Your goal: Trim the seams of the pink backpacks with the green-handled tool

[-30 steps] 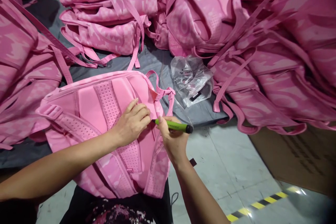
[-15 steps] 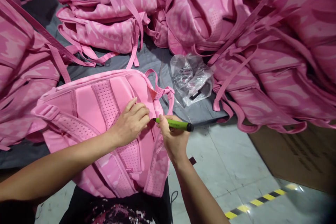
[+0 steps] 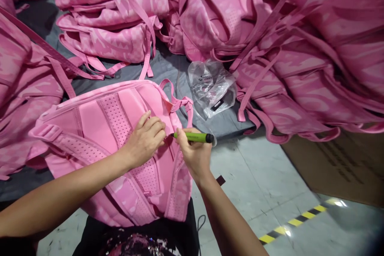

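Note:
A pink backpack lies tilted across my lap and the table's edge, its padded back panel and shoulder straps facing up. My left hand is closed on the back panel's fabric, fingers bent and close together; its thumb is hidden. Between the thumb and fingers of my right hand is a green marker with a black end. The marker's dark tip points left and meets the pink fabric right beside my left fingertips. Whether it has left a mark there is too small to tell.
On the dark-covered table a crumpled clear plastic bag lies beyond the backpack. Stacked pink backpacks stand behind, with more heaped right and left. A cardboard box and yellow-black tape are at lower right.
The whole view has shifted slightly, so the table and bags appear a little further left. Both hands keep their places on the backpack, and the marker tip stays by my left fingers.

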